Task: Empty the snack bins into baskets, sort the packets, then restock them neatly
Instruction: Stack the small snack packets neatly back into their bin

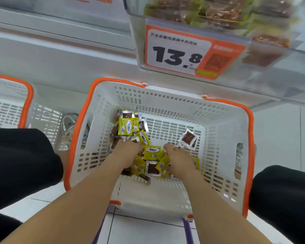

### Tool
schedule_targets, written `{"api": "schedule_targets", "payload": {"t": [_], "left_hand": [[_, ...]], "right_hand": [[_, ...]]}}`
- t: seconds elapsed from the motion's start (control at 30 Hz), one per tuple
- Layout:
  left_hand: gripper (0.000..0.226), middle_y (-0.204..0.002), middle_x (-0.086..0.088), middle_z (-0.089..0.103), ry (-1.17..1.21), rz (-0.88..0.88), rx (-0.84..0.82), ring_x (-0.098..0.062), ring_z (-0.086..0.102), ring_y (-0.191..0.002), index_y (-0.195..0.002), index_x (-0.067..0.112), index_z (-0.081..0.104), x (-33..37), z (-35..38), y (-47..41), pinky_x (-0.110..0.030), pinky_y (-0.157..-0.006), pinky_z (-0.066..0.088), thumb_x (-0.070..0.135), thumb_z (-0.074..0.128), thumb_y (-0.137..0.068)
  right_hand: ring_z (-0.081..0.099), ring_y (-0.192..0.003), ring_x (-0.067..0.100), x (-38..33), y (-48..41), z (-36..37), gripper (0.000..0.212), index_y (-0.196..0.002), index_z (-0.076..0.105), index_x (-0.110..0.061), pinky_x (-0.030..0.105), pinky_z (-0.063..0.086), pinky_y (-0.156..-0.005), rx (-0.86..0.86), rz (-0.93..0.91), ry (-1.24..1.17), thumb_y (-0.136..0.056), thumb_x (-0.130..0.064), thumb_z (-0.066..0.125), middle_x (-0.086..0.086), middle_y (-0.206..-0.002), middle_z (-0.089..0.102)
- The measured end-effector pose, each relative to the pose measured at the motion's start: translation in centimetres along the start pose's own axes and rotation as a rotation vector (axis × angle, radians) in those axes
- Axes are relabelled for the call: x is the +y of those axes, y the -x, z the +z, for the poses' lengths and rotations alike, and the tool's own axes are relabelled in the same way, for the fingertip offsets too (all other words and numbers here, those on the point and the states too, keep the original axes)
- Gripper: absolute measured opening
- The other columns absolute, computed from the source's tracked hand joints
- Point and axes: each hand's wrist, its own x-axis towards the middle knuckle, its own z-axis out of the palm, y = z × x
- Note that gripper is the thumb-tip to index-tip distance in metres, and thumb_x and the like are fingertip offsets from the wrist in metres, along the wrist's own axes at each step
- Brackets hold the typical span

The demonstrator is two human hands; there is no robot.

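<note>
A white basket with an orange rim [218,131] stands on the floor between my knees. Several yellow-green snack packets [125,129] and clear packets with brown contents lie in a heap on its bottom. One clear packet [188,138] lies apart toward the right. My left hand [127,152] reaches down into the left of the heap, its fingers buried among the packets. My right hand [178,155] rests on the right of the heap, fingertips touching packets near the lone clear one. Whether either hand grips a packet is hidden.
A second white basket with an orange rim [27,95] stands at the left. Above right, a clear shelf bin [253,29] holds more packets behind a price label reading 13.8 [178,53]. White shelving runs along the top. My knees in black flank the basket.
</note>
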Motion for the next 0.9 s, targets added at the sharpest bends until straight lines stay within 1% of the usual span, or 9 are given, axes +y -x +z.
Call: {"api": "schedule_targets", "payload": {"t": [0.1, 0.17, 0.27, 0.37, 0.43, 0.53, 0.6, 0.73, 0.9], "left_hand": [[0.034, -0.127, 0.002, 0.067, 0.187, -0.013, 0.102, -0.025, 0.057, -0.124, -0.131, 0.035, 0.067, -0.5, -1.8, -1.0, -0.048, -0.111, 0.040, 0.037, 0.071, -0.097], [0.024, -0.122, -0.003, 0.070, 0.398, 0.002, 0.153, -0.022, 0.064, -0.107, -0.123, 0.027, 0.073, -0.3, -2.8, -1.5, -0.043, -0.096, 0.053, 0.033, 0.064, -0.102], [0.026, -0.122, -0.013, 0.070, 0.526, 0.011, 0.191, -0.024, 0.064, -0.092, -0.129, 0.013, 0.069, 1.1, -3.3, -2.2, -0.035, -0.083, 0.054, 0.020, 0.056, -0.107], [0.040, -0.147, -0.013, 0.056, 0.582, 0.015, 0.146, -0.032, 0.060, -0.124, -0.144, 0.016, 0.056, 2.2, -2.4, -2.4, -0.039, -0.094, 0.052, 0.004, 0.054, -0.106], [0.046, -0.150, -0.016, 0.049, 0.637, 0.020, 0.101, -0.033, 0.058, -0.122, -0.138, 0.019, 0.052, 2.6, -1.6, -2.4, -0.038, -0.084, 0.053, -0.007, 0.052, -0.101], [0.035, -0.146, -0.014, 0.052, 0.761, -0.019, 0.122, -0.034, 0.057, -0.123, -0.125, 0.021, 0.053, 2.7, -1.1, -2.3, -0.030, -0.069, 0.048, -0.004, 0.053, -0.101], [0.032, -0.132, -0.008, 0.060, 0.920, -0.075, 0.164, -0.036, 0.065, -0.110, -0.123, 0.025, 0.055, 2.8, -1.5, -1.9, -0.047, -0.071, 0.057, 0.001, 0.056, -0.102], [0.025, -0.121, -0.010, 0.070, 1.356, -0.136, 0.116, -0.028, 0.075, -0.094, -0.122, 0.016, 0.065, 3.4, -2.8, -1.5, -0.040, -0.075, 0.065, 0.004, 0.053, -0.104], [0.021, -0.105, -0.001, 0.071, 1.443, -0.074, 0.187, -0.010, 0.073, -0.093, -0.112, 0.019, 0.063, 4.2, -3.4, -1.3, -0.039, -0.074, 0.065, 0.016, 0.075, -0.096]], "right_hand": [[0.064, -0.095, 0.026, 0.8, -0.6, -0.4, 0.040, -0.115, 0.059, -0.022, 0.041, 0.055, -0.074, -0.012, 0.044, -0.262, -0.082, -0.015, 0.080, -0.001, -0.107, 0.068], [0.065, -0.091, 0.021, 1.7, -1.1, -1.1, 0.019, -0.100, 0.074, -0.018, 0.039, 0.056, -0.076, -0.006, 0.079, -0.490, -0.084, -0.008, 0.077, -0.002, -0.095, 0.069], [0.067, -0.102, 0.022, 3.1, -1.9, -1.9, 0.035, -0.118, 0.077, -0.019, 0.025, 0.047, -0.078, 0.075, 0.178, -0.642, -0.088, -0.006, 0.065, 0.003, -0.113, 0.071], [0.060, -0.074, 0.008, 3.5, -2.0, -3.1, 0.039, -0.128, 0.072, -0.018, 0.023, 0.044, -0.069, 0.156, 0.245, -0.800, -0.095, -0.005, 0.055, 0.004, -0.100, 0.067], [0.052, -0.056, 0.002, 3.2, -1.7, -4.1, 0.038, -0.127, 0.070, -0.017, 0.019, 0.041, -0.055, 0.120, 0.207, -0.913, -0.098, 0.000, 0.052, 0.005, -0.093, 0.064], [0.060, -0.068, 0.025, 1.9, -1.7, -4.6, 0.042, -0.126, 0.070, -0.023, 0.028, 0.046, -0.053, 0.014, 0.092, -0.943, -0.094, 0.003, 0.063, 0.013, -0.107, 0.066], [0.062, -0.067, 0.022, 0.9, -2.0, -4.3, 0.038, -0.120, 0.072, -0.026, 0.036, 0.053, -0.055, 0.033, 0.097, -1.007, -0.093, 0.000, 0.069, 0.014, -0.104, 0.068], [0.075, -0.085, 0.026, 0.0, -2.3, -3.2, 0.025, -0.109, 0.072, -0.018, 0.048, 0.064, -0.081, 0.131, 0.211, -1.203, -0.089, -0.007, 0.080, 0.011, -0.100, 0.075], [0.077, -0.074, 0.034, -0.9, -2.4, -4.1, 0.022, -0.109, 0.068, -0.001, 0.047, 0.066, -0.070, 0.152, 0.255, -1.342, -0.097, -0.018, 0.075, 0.021, -0.096, 0.075]]}}
